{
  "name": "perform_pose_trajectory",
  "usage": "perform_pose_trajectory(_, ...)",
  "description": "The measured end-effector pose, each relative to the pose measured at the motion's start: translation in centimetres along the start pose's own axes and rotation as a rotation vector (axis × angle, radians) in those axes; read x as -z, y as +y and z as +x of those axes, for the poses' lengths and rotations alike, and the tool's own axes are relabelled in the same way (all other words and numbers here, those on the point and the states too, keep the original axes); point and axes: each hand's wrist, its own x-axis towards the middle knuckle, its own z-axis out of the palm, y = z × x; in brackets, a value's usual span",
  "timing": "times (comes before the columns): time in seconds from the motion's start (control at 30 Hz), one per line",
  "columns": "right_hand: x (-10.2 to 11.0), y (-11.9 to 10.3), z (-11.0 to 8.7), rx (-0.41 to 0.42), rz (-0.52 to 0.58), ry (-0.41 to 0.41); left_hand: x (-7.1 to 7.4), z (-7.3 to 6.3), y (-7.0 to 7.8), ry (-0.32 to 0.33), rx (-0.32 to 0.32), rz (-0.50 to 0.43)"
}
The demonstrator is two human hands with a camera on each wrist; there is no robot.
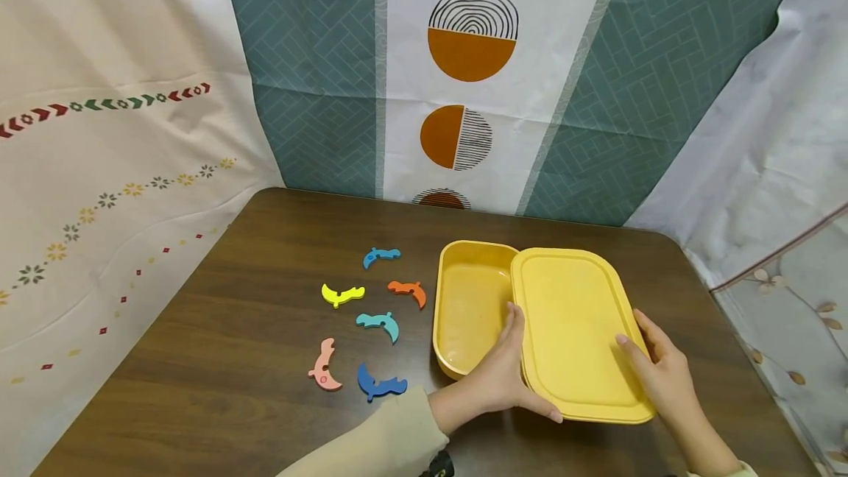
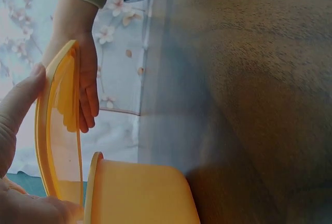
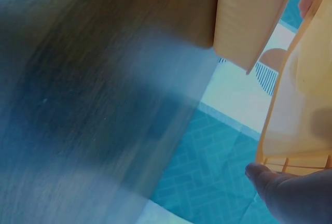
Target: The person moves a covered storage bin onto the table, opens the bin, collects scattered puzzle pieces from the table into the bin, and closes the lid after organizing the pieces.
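Observation:
A yellow lid (image 1: 576, 330) is held up at an angle by both hands, above and to the right of an open yellow plastic box (image 1: 472, 300). My left hand (image 1: 493, 374) grips the lid's near left corner, thumb on the near edge and fingers along the left side. On the right edge, my right hand (image 1: 665, 370) holds the lid with its thumb on top and its other fingers underneath. The left wrist view shows the lid (image 2: 44, 115) edge-on, apart from the table, beside the box (image 2: 140, 193). From below, the lid (image 3: 306, 94) fills the right wrist view's right side.
Left of the box lie several small curved pieces: blue (image 1: 380, 256), yellow (image 1: 342, 294), orange (image 1: 408, 291), turquoise (image 1: 380, 324), pink (image 1: 324, 366) and dark blue (image 1: 380, 384). The brown wooden table (image 1: 218, 359) backs onto hanging patterned cloths (image 1: 305, 57).

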Motion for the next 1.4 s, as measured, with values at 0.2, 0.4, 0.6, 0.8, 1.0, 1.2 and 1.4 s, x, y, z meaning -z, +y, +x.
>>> perform_pose_trajectory(0.2,0.5,0.7,-0.4,-0.012,0.016,0.035,-0.7,0.1,0.3,-0.007,-0.018,0.052)
perform_pose_trajectory(0.4,0.9,1.1,-0.7,-0.028,0.041,0.051,-1.1,0.1,0.7,0.000,-0.012,0.070)
perform_pose_trajectory(0.6,1.1,1.1,-1.2,-0.103,0.058,0.081,-1.3,0.0,0.8,0.009,-0.019,0.078)
perform_pose_trajectory(0.8,1.1,1.0,-1.3,-0.148,0.089,0.169,-1.6,0.1,0.8,0.031,-0.017,0.084)
perform_pose_trajectory(1.0,1.3,1.1,-1.4,-0.208,0.108,0.227,-2.1,0.1,0.9,0.035,-0.002,0.090)
perform_pose_trajectory(1.2,1.4,1.4,-1.5,-0.238,0.136,0.250,-2.5,0.1,0.9,0.056,-0.011,0.145)
perform_pose_trajectory(1.4,1.9,1.7,-1.6,-0.314,0.242,0.280,-3.2,0.2,0.9,0.084,-0.018,0.182)
